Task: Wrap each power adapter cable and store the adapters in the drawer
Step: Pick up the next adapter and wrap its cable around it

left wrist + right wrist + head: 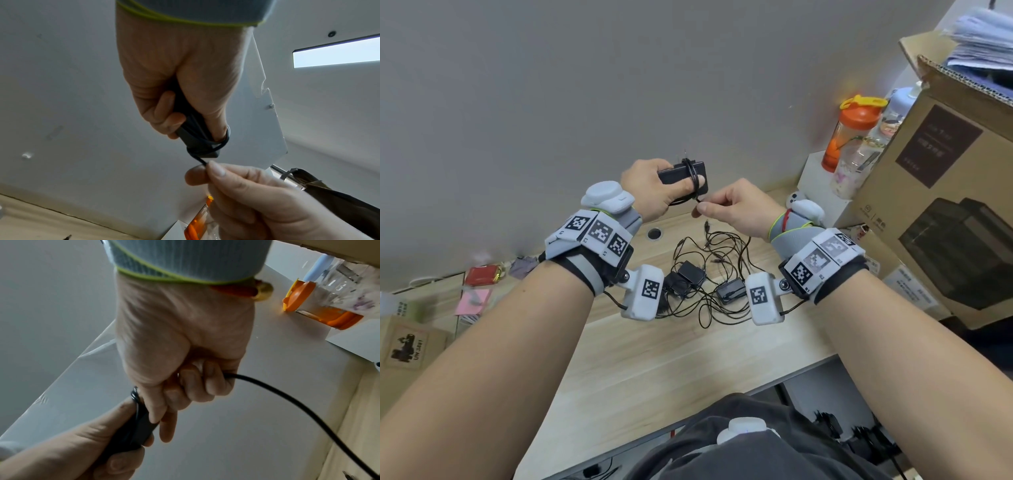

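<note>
Nearest, on the wooden desk [654, 359] just beyond the wrists: a loose pile of black adapters [690, 274] with their thin leads tangled together, still unwrapped, so several rounds of this task remain. No drawer is plainly in view. Above the pile, both hands raised. Left hand [650, 186] curled round the black adapter [683, 171], thumb laid along its face with the first turns of cable [691, 171] running over the thumb tip and round the body. Right hand [736, 209] just beside it, thumb and forefinger pinching the cable close to the adapter, remaining fingers folded; the wrist view shows the free lead trailing out past the little finger and down toward the desk. Judgement: winding is early, a few turns on, a long tail left. To do it well: keep the left thumb pinning the laid turns so they cannot spring loose; let cable slide through the right pinch under light, even tension; stack turns side by side across the body rather than crossing. The tail may drag through the pile below and snag another lead, so lift clear or shake it free first. Farther back, against the grey wall: an orange-lidded bottle [847, 133], a large cardboard box [928, 192] to the right.
</note>
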Action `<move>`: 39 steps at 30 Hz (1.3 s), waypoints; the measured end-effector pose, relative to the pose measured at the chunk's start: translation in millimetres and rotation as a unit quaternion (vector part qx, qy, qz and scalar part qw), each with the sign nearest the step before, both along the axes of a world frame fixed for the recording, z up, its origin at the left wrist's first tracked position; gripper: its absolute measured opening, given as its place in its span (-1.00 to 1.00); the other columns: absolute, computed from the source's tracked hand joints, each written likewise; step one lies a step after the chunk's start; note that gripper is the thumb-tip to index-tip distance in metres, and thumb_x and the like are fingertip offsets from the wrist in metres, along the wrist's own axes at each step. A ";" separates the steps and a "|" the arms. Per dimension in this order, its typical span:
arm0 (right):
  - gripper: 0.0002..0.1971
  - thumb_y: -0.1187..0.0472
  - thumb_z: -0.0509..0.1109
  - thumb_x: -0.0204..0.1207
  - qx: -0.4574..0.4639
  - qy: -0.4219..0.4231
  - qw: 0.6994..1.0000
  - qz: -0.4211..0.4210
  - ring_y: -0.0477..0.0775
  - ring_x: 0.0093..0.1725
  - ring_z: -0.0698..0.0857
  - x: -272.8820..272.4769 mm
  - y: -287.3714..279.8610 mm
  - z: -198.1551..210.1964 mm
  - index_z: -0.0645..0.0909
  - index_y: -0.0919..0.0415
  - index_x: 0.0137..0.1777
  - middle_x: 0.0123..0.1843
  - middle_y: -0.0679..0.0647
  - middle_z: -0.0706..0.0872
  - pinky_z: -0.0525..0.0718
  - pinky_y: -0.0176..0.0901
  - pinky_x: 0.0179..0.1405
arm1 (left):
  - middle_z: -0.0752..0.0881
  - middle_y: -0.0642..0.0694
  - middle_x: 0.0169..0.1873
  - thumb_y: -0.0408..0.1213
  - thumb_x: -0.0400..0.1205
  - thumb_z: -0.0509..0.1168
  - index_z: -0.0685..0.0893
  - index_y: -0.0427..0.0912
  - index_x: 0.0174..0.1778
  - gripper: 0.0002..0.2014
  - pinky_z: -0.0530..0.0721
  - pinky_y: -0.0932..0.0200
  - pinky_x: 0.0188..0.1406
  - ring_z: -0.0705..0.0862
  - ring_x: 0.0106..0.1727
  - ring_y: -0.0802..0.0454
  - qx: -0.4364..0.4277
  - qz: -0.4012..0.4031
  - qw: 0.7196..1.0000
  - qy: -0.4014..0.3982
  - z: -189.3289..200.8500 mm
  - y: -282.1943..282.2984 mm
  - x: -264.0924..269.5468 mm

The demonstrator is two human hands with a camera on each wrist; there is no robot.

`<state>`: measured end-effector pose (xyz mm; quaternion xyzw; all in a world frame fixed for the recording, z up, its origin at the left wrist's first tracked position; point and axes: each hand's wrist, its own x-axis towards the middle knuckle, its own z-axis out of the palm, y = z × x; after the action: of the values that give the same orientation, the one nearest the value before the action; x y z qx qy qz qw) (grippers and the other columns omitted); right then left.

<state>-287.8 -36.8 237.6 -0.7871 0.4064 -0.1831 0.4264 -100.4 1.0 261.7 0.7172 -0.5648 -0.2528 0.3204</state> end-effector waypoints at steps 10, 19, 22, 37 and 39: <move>-0.78 0.01 0.53 0.52 -0.055 -0.055 0.997 0.015 0.01 -0.42 0.23 -2.5 -3.8 37.0 0.85 0.14 -0.19 -0.47 0.10 0.35 0.18 -0.16 -0.44 | 0.63 0.05 -0.49 0.23 0.39 0.51 0.65 0.05 -0.29 -0.66 0.48 0.20 -0.48 0.59 -0.45 0.00 0.057 -0.010 0.993 -0.099 -0.4 6.3 3.3; -0.84 0.11 0.60 0.45 -0.047 -0.134 0.989 -0.031 0.01 -0.30 0.48 -7.1 -22.3 33.8 0.75 -0.02 -0.34 -0.33 0.19 0.65 0.51 -0.20 -0.23 | 0.66 0.13 -0.59 0.19 0.33 0.58 0.73 0.06 -0.20 -0.66 0.54 0.20 -0.44 0.59 -0.46 0.08 0.087 -0.129 0.986 -0.063 4.2 16.7 -11.9; -0.84 0.14 0.59 0.46 -0.025 -0.148 0.988 -0.044 0.01 -0.28 0.47 -9.8 -23.8 25.7 0.73 0.04 -0.32 -0.31 0.16 0.63 0.50 -0.20 -0.21 | 0.71 0.07 -0.50 0.20 0.31 0.59 0.72 0.06 -0.22 -0.66 0.68 -0.02 -0.37 0.63 -0.45 0.05 0.084 -0.149 0.984 -0.050 7.5 16.7 -15.1; -0.68 0.25 0.33 0.62 0.035 -0.102 0.992 -0.073 -0.04 -0.50 0.29 1.0 -2.2 -8.0 0.68 0.07 -0.38 -0.51 0.00 0.40 0.23 -0.23 -0.47 | 0.63 -0.09 -0.53 0.26 0.19 0.56 0.58 -0.03 -0.40 -0.54 0.42 0.18 -0.52 0.49 -0.58 -0.03 -0.018 -0.065 0.990 0.124 15.1 6.7 -25.3; -0.68 0.03 0.34 0.66 0.028 -0.090 0.994 -0.053 0.06 -0.42 0.26 2.8 3.1 -7.6 0.75 0.08 -0.30 -0.46 0.07 0.35 0.20 -0.15 -0.43 | 0.62 -0.11 -0.52 0.31 0.14 0.55 0.55 -0.03 -0.39 -0.48 0.45 0.13 -0.49 0.50 -0.57 -0.04 -0.031 -0.024 0.991 0.124 15.0 4.1 -20.9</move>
<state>-285.0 -33.7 230.0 -0.7326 0.4122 -0.2643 0.4728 -121.3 5.1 276.7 0.6562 -0.5453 -0.3302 0.4038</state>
